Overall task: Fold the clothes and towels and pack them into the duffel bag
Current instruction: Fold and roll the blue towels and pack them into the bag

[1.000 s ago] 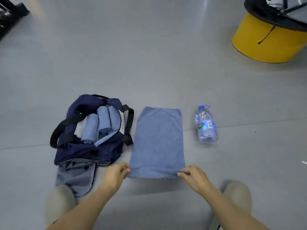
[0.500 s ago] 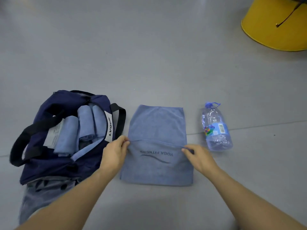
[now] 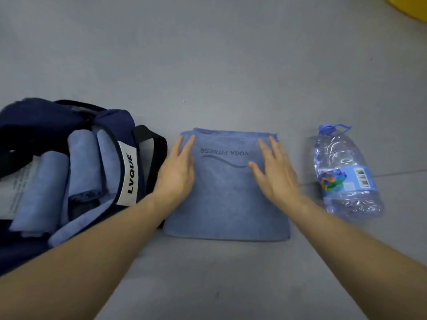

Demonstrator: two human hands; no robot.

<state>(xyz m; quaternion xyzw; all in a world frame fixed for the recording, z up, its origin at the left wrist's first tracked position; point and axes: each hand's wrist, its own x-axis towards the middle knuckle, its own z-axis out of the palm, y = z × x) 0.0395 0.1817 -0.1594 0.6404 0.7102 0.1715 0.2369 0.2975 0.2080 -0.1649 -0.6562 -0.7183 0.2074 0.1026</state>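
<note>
A blue towel (image 3: 227, 204) printed "YOGA FITNESS" lies folded in half on the grey floor. My left hand (image 3: 178, 172) rests flat on its left side, fingers spread toward the far edge. My right hand (image 3: 275, 172) lies flat on its right side in the same way. Neither hand grips anything. To the left stands the open navy duffel bag (image 3: 34, 121) with black straps and a white "LVQUE" label. Several rolled blue towels (image 3: 83, 165) sit side by side inside it.
A clear plastic water bottle (image 3: 344, 176) with a blue cap lies on the floor right of the towel. A sliver of a yellow tub (image 3: 416, 5) shows at the top right corner. Bare grey floor stretches beyond the towel.
Both hands carried the towel's near edge forward over the far edge, folding it in half, then let go and flattened on top. The camera moved closer and lower.
</note>
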